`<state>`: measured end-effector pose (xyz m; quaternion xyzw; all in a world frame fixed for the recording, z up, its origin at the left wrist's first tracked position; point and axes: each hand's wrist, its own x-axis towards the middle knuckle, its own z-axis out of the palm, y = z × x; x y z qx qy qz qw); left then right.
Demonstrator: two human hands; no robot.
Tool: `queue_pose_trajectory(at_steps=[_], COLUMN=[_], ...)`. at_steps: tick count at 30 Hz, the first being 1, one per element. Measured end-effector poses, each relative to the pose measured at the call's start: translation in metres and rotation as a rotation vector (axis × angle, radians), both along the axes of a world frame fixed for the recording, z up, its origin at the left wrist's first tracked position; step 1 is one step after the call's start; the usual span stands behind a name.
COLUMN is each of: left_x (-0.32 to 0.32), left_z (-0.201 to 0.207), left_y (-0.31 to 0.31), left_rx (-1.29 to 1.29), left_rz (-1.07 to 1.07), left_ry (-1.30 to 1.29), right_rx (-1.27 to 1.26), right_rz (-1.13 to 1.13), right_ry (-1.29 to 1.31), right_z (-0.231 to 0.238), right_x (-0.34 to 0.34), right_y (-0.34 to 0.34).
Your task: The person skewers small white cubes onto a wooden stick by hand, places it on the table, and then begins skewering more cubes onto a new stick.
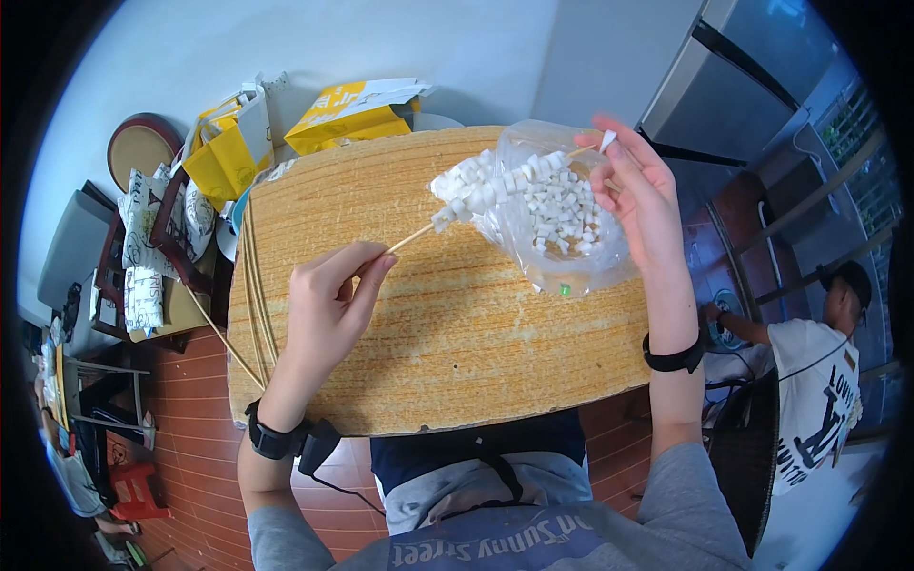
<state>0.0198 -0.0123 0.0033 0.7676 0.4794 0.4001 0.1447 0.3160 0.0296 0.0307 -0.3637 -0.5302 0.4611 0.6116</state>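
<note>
I have the left hand (pixel 333 293) pinching a thin stick (pixel 411 239) threaded with white chunks (pixel 505 186) above the table (pixel 457 343). My right hand (pixel 640 186), half curled, grips a white piece (pixel 607 141) near the stick's far end, beside a clear bag (pixel 531 265).

My stick (pixel 411 238) is thin, pale wood, slanting up to the right, a row of white chunks (pixel 490 193) threaded along the middle. It crosses over my crinkly clear bag (pixel 609 273), which has loads more loose white chunks inside.
</note>
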Motion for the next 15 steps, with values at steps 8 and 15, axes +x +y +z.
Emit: queue_pose_trajectory(at_steps=[8,15], left_x=[0.0001,-0.0003], left_z=[-0.0007,0.0004], left_y=[-0.0001,-0.0002], left_rx=[-0.003,0.002], left_rz=[0.002,-0.006], left_ry=[0.003,0.004], right_rx=[-0.030,-0.030], right_rz=[0.019,0.014], right_ry=[0.030,0.041], right_z=[-0.0025,-0.0025], right_x=[0.0028,0.0031], right_y=[0.0018,0.0018])
